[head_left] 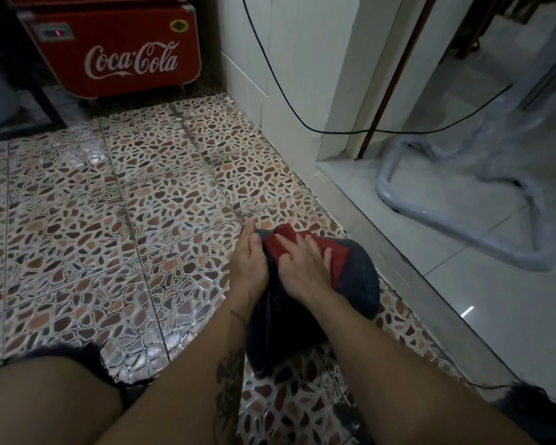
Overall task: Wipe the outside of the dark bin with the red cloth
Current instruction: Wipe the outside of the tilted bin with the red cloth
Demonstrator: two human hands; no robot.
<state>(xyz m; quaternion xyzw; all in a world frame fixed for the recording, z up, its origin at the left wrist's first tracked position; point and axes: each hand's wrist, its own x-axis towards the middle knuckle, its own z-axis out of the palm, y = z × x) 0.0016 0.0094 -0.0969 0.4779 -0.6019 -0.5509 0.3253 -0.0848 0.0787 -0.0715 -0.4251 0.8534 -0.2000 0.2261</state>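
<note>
The dark bin point(358, 284) lies on its side on the patterned tile floor, low and right of centre. A red cloth point(339, 256) is spread over its upper side. My right hand point(305, 268) presses flat on the cloth with the fingers spread, pinning it to the bin. My left hand point(249, 261) grips the bin's far left edge and steadies it, thumb against the dark wall. The bin's lower part is hidden behind my forearms.
A red Coca-Cola cooler point(119, 49) stands at the back left. A white wall corner point(289, 91) with a black cable point(289, 101) rises right of it. A raised step point(408, 271) leads to pale tiles, where a wrapped metal frame point(463, 229) stands.
</note>
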